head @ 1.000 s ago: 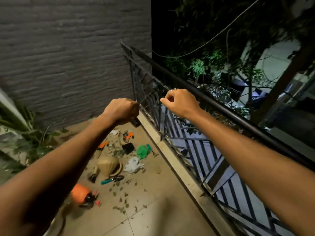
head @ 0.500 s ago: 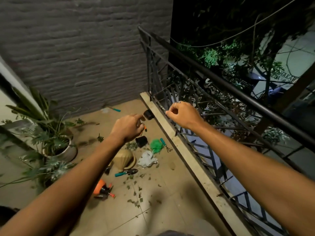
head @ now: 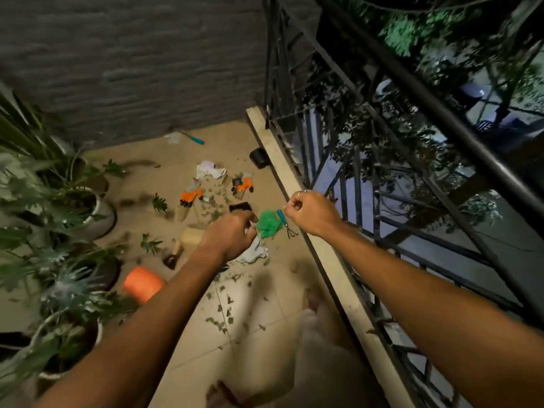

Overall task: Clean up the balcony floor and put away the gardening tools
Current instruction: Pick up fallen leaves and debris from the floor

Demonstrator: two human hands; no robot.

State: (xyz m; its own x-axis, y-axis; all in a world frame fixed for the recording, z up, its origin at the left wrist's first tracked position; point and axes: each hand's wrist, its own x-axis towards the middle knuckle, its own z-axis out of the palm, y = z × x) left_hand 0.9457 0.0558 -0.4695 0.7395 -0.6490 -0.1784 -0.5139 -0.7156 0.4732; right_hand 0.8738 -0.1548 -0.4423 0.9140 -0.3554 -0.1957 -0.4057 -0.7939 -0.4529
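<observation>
Far left: potted plants (head: pixel 59 216), blurred, crowding the edge of the balcony floor (head: pixel 265 334). Grey brick wall (head: pixel 132 69) behind.

Just right of the plants: orange sprayer (head: pixel 142 284) lying on the tiles, partly hidden by the left forearm. Past it, a small dark-ended tool (head: pixel 170 260), too blurred to name, and a tan object (head: pixel 191 237) meeting the left wrist in view.

Farther back:
- teal-handled tool (head: pixel 192 138) near the wall
- white rag (head: pixel 210 170)
- two orange-fingered gloves (head: pixel 191 197), lying apart
- leaf scraps (head: pixel 217 323) scattered between the gloves and across the nearer tiles

Centre: left hand (head: pixel 232 234) knuckles up, fingers curled downward, tips hidden. Cannot tell whether anything is gripped. Second white rag (head: pixel 253 254) showing from under it, small black item (head: pixel 240 207) just beyond.

Green mesh ball (head: pixel 268 222) between the two hands. Hand rake (head: pixel 287 223) with teal handle just beside it, tines toward the curb (head: pixel 323 254). Black pot (head: pixel 259 157) on its side against that curb, farther back.

Right hand (head: pixel 312 213) curled into a loose fist, thumb against forefinger, ring on one finger, nothing visible in the grip. Lined up with the curb edge in view.

Bare feet (head: pixel 312 301) on the tiles, low centre, blurred.

Right: dark metal railing (head: pixel 426 107) along the curb, foliage beyond.
</observation>
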